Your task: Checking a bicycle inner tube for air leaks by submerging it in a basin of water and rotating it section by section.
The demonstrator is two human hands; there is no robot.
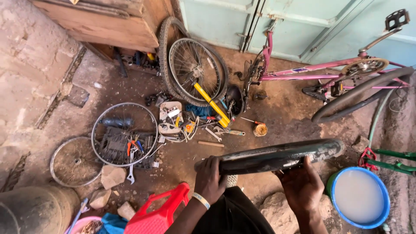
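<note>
Fingers of both hands clenched round black inner tube (pixel 277 156), held level over the dirt floor.
Left hand (pixel 209 178), right hand (pixel 302 186); checking stage, I reckon. Next: water basin (pixel 376 216) beside me.

The pink bicycle (pixel 329 71) runs off the right edge, its rear hidden. The small tools (pixel 182 125) heaped on the floor are too tiny to identify. The red stool (pixel 160 214) is cut off below.

The dirt floor (pixel 277 117) holds bike wheels (pixel 125 134); tools (pixel 190 125); rocks (pixel 112 176); a blue bucket (pixel 381 208).
</note>
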